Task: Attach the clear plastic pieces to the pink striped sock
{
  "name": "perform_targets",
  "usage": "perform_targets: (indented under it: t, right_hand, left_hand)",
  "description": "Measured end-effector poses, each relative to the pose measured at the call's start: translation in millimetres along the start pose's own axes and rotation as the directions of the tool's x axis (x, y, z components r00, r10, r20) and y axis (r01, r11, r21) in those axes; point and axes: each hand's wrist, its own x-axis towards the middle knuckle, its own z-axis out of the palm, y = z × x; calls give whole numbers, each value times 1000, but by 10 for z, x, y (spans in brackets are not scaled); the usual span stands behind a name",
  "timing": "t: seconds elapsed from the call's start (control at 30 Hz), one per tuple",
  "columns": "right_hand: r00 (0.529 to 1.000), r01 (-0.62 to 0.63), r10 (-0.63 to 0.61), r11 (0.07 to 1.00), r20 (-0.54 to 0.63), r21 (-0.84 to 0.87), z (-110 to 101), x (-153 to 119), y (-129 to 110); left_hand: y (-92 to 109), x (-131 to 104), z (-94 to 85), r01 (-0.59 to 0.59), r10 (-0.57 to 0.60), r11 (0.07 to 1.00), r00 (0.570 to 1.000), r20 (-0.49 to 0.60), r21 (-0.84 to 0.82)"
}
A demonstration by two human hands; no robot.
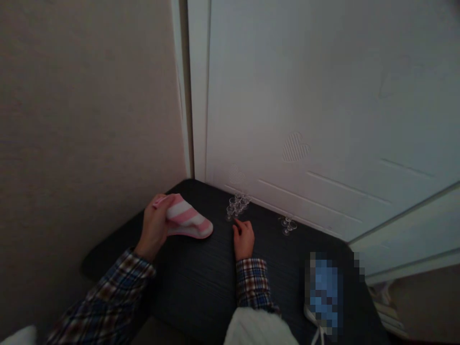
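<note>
A pink-and-white striped sock is gripped near its opening by my left hand, its toe pointing right above the dark table. My right hand is just in front of a cluster of small clear stemmed glasses. Its thumb and index finger are curled close together near the foot of the front glass. Whether anything is pinched between them is too small to make out. Farther right, a smaller group of similar clear glasses stands near the table's back edge.
The dark table has rounded corners and meets a white panel with embossed hearts at the back. A beige wall rises at left. A blurred blue object with a white cord lies at the right.
</note>
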Motion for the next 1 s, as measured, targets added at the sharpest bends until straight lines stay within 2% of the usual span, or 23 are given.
perform_targets:
  t: [0.1, 0.2, 0.3, 0.4, 0.5, 0.63, 0.73, 0.87, 1.0]
  right_hand:
    - [1000, -11, 11, 1000, 11, 1, 13, 2, -13]
    - [999, -36, 36, 999, 13, 11, 40, 11, -63]
    - [998, -70, 70, 997, 9, 17, 106, 21, -150]
    - [995, -102, 102, 995, -5, 5, 189, 45, -250]
    - [989, -144, 143, 989, -31, -23, 257, 85, -311]
    - [981, -188, 186, 981, -46, -46, 307, 121, -304]
    - [977, -213, 211, 975, -38, -59, 328, 140, -288]
    - [976, -219, 218, 973, -30, -72, 345, 175, -332]
    - [977, -208, 205, 976, -56, -59, 340, 198, -373]
  left_hand:
    - [38, 22, -10, -45, 46, 999, 998, -52, 25]
    - [28, 195, 34, -110, 118, 990, 989, -86, 92]
    - [-101, 442, 176, -171, 194, 972, 972, -132, 162]
    - [-306, 602, 367, -178, 205, 965, 970, -130, 194]
    - [-508, 606, 487, -160, 186, 968, 974, -127, 196]
    - [-696, 531, 488, -111, 132, 979, 985, -110, 173]
    - [-744, 522, 491, -88, 104, 986, 988, -111, 139]
    - [-672, 463, 508, -49, 51, 996, 998, -23, 74]
    - [-538, 257, 413, 9, -16, 999, 985, 173, 42]
